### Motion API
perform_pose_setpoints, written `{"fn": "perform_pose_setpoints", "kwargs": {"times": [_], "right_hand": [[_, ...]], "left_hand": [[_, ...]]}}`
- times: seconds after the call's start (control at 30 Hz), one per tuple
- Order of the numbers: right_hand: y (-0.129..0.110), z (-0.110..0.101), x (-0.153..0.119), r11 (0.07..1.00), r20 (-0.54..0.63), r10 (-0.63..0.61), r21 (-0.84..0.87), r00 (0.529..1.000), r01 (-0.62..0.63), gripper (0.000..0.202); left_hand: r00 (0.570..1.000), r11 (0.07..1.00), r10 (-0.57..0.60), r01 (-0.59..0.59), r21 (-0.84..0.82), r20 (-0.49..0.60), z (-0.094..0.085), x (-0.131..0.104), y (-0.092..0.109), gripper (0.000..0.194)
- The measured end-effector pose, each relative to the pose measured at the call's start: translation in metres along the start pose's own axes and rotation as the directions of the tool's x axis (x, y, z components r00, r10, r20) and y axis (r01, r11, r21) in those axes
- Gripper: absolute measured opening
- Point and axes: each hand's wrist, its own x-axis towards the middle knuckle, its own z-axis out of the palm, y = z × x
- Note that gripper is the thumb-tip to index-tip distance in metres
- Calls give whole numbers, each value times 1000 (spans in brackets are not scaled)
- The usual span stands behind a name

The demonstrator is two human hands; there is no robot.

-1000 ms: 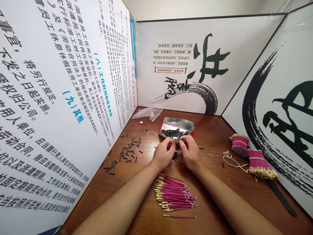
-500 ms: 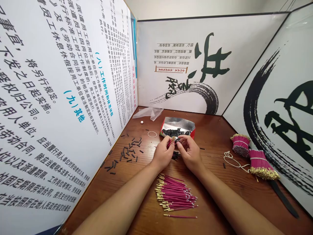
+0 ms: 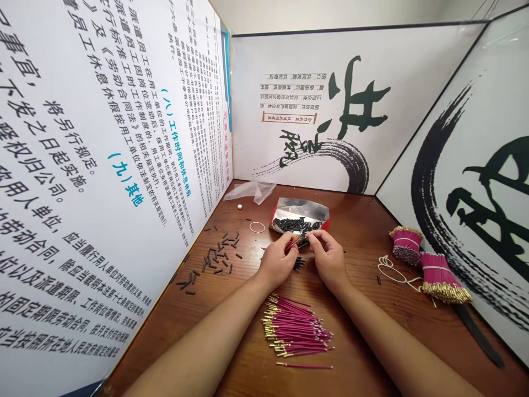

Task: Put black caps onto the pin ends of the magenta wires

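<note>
My left hand (image 3: 279, 259) is closed on a few red wires with gold tips (image 3: 295, 241), just in front of an open box (image 3: 303, 209) that holds many short black tubes (image 3: 294, 224). Thumb and forefinger of my right hand (image 3: 328, 258) are pinched together beside the wire tips; what they hold, if anything, is too small to make out. Between the hands, a small pile of black pieces (image 3: 298, 263) lies on the table. Nearer to me spreads a heap of magenta wires (image 3: 295, 325) with gold ends, and one single wire (image 3: 305, 365) lies below it.
Loose black tubes (image 3: 217, 258) are scattered at the left. Two tied magenta bundles (image 3: 406, 242), a white cord (image 3: 392, 270) and a black strap (image 3: 481, 336) lie at the right. A plastic bag (image 3: 252, 191) and rubber band (image 3: 257, 226) sit further back. Printed panels (image 3: 306, 55) enclose the table.
My right hand has moved slightly right, away from my left hand, so a gap shows between their fingertips. My left hand still grips the wires.
</note>
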Motion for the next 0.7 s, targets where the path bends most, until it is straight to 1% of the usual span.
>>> {"fn": "perform_pose_setpoints", "kwargs": {"times": [0.07, 0.13, 0.2, 0.27, 0.43, 0.57, 0.63, 0.7], "right_hand": [[-1, 1, 0, 1000, 30, -4, -2, 1000, 4, 20], [-1, 1, 0, 999, 56, -34, -21, 998, 35, 18], [-1, 1, -1, 999, 57, -50, -16, 997, 51, 17], [-1, 1, 0, 1000, 28, -25, 18, 999, 24, 17], [-2, -1, 2, 992, -97, 69, 115, 993, -58, 20], [0, 0, 4, 978, -116, 112, 186, 987, -90, 25], [1, 0, 4, 983, -112, 97, 169, 989, -77, 24], [2, -1, 3, 997, -105, 29, 80, 994, -20, 21]], "left_hand": [[1000, 1000, -2, 2, -2, -1, 0, 0, -1, 11], [1000, 1000, -3, 3, -8, -2, 0, 0, -1, 10], [1000, 1000, -9, 9, -12, 1, 0, 0, -1, 8], [1000, 1000, -15, 15, -15, 5, 1, 0, -2, 8], [1000, 1000, -6, 6, -17, 2, 1, -1, -3, 8], [1000, 1000, -3, 3, -24, -15, 1, 0, -3, 8], [1000, 1000, -6, 5, -23, -18, 1, 0, -3, 8], [1000, 1000, -6, 6, -20, -22, 1, 0, -4, 8]]}}
